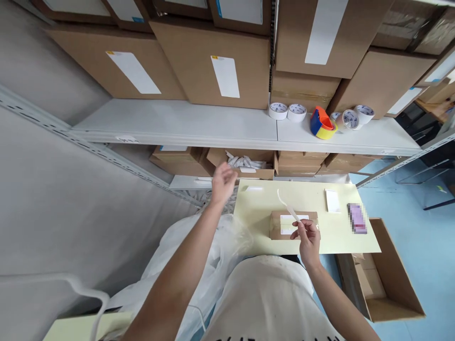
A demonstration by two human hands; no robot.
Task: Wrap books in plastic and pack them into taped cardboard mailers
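In my right hand (308, 237) a thin white strip (292, 211) is pinched, its free end curling up and to the left. Beneath that hand a small brown cardboard box (276, 228) with a white label (286, 224) lies on the pale yellow table (259, 241). My left hand (223, 179), a little blurred, is raised off the table's far left corner. Its fingers are loosely bent and apart, with nothing visible in them. Behind it, on the lower shelf, an open carton (258, 174) holds a bundle of white strips (245, 162).
A white card (332, 201) and a purple pixelated item (357, 219) lie on the table's right side. Tape rolls (296, 112) and a coloured tape dispenser (323, 124) stand on the shelf (177, 121). An open carton (394, 270) sits right; clear plastic wrap (170, 255) heaps left.
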